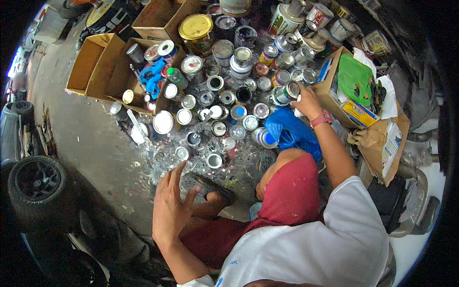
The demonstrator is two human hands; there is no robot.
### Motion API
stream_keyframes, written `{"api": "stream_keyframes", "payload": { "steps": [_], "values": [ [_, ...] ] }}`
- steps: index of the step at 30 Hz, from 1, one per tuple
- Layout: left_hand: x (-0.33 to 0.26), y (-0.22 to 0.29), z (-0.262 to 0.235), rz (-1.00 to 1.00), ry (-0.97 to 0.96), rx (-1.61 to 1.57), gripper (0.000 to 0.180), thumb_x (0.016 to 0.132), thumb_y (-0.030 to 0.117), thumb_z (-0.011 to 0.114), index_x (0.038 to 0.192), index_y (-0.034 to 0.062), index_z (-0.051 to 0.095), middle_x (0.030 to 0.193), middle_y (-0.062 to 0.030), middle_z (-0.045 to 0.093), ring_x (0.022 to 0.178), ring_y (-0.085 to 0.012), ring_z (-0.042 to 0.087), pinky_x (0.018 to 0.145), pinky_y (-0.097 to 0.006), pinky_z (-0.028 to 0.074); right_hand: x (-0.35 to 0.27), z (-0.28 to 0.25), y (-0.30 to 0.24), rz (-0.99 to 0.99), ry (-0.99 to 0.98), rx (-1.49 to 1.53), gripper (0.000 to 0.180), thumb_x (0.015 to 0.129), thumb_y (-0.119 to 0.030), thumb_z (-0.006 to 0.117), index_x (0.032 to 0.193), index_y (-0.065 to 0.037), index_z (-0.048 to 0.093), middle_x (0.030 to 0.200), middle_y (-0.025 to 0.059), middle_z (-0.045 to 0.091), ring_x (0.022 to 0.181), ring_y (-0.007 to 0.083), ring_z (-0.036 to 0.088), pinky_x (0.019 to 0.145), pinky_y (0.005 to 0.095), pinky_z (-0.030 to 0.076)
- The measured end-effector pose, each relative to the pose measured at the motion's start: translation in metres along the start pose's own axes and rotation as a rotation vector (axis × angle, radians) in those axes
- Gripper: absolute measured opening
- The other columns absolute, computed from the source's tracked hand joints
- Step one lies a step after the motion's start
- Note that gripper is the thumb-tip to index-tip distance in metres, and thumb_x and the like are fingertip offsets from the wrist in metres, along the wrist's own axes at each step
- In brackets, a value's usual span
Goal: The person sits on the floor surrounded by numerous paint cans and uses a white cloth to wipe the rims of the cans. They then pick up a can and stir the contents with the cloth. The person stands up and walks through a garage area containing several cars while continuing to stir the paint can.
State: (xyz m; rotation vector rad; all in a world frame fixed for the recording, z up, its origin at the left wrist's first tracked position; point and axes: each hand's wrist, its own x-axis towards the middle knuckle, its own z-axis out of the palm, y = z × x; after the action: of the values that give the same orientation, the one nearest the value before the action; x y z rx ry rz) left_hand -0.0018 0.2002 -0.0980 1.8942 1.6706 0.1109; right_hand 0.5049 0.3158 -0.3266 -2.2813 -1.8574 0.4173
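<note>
At the right, my right hand (307, 103), with a red watch on its wrist, grips a small metal paint can (289, 91) by its side among other cans. My palm and part of the can's label are hidden. My left hand (170, 203) hovers over the floor at the lower middle, fingers stretched and thumb apart, holding nothing. Just beyond its fingertips stand a small cup (181, 153) with light contents and an open can (214, 167) with pale grey paint inside. A blue plastic bag (299, 131) lies below my right hand.
Many paint cans crowd the paint-splashed floor, including a large yellow-lidded one (196, 27). Open cardboard boxes (91, 71) stand at the far left. To the right, a box (330, 91) holds a green bag (355, 79). A car wheel (38, 180) is at the left.
</note>
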Motion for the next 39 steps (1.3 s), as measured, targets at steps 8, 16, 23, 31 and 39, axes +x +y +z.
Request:
{"api": "stream_keyframes", "payload": {
  "steps": [8, 16, 23, 31, 39],
  "values": [
    [0.021, -0.003, -0.01, -0.084, -0.03, -0.043, 0.066, 0.096, 0.018, 0.08, 0.157, 0.0091, 0.055, 0.146, -0.0198, 0.066, 0.135, -0.0417, 0.063, 0.114, -0.05, 0.05, 0.012, 0.002, -0.006, 0.095, -0.012, -0.025, 0.089, 0.076, -0.031, 0.096, 0.151, -0.002, 0.058, 0.138, 0.0291, 0.067, 0.128, 0.0484, 0.065, 0.108, 0.0521, 0.055],
    [0.031, -0.009, -0.007, -0.032, -0.012, -0.079, 0.063, 0.096, 0.017, 0.079, 0.154, 0.0054, 0.055, 0.139, -0.0253, 0.066, 0.13, -0.0464, 0.063, 0.11, -0.053, 0.051, 0.008, -0.042, -0.005, 0.084, -0.003, 0.143, 0.079, 0.076, -0.032, 0.096, 0.143, -0.007, 0.064, 0.13, 0.0241, 0.075, 0.123, 0.043, 0.072, 0.104, 0.0496, 0.057],
    [0.039, -0.022, -0.005, -0.071, -0.07, -0.017, 0.063, 0.099, 0.016, 0.076, 0.157, 0.0073, 0.054, 0.146, -0.0247, 0.065, 0.132, -0.0436, 0.065, 0.11, -0.05, 0.053, -0.032, -0.1, 0.05, 0.056, 0.093, 0.026, 0.076, 0.075, -0.031, 0.094, 0.14, -0.007, 0.063, 0.127, 0.0228, 0.075, 0.12, 0.0448, 0.071, 0.103, 0.0504, 0.057],
    [0.049, -0.035, 0.002, -0.023, -0.076, 0.0, 0.063, 0.102, 0.019, 0.076, 0.16, 0.0091, 0.052, 0.145, -0.0228, 0.066, 0.128, -0.0406, 0.067, 0.108, -0.05, 0.053, -0.06, -0.031, 0.108, 0.147, -0.062, -0.062, 0.081, 0.073, -0.031, 0.094, 0.144, -0.007, 0.063, 0.137, 0.023, 0.072, 0.126, 0.0435, 0.069, 0.109, 0.0514, 0.054],
    [0.05, -0.036, 0.002, -0.053, -0.081, 0.011, 0.064, 0.101, 0.018, 0.075, 0.16, 0.0106, 0.052, 0.144, -0.0224, 0.066, 0.126, -0.0397, 0.067, 0.108, -0.05, 0.053, -0.046, 0.019, 0.121, 0.239, -0.159, -0.154, 0.09, 0.072, -0.034, 0.096, 0.149, -0.007, 0.058, 0.137, 0.0265, 0.071, 0.128, 0.0445, 0.067, 0.109, 0.0518, 0.055]
  ]
}}
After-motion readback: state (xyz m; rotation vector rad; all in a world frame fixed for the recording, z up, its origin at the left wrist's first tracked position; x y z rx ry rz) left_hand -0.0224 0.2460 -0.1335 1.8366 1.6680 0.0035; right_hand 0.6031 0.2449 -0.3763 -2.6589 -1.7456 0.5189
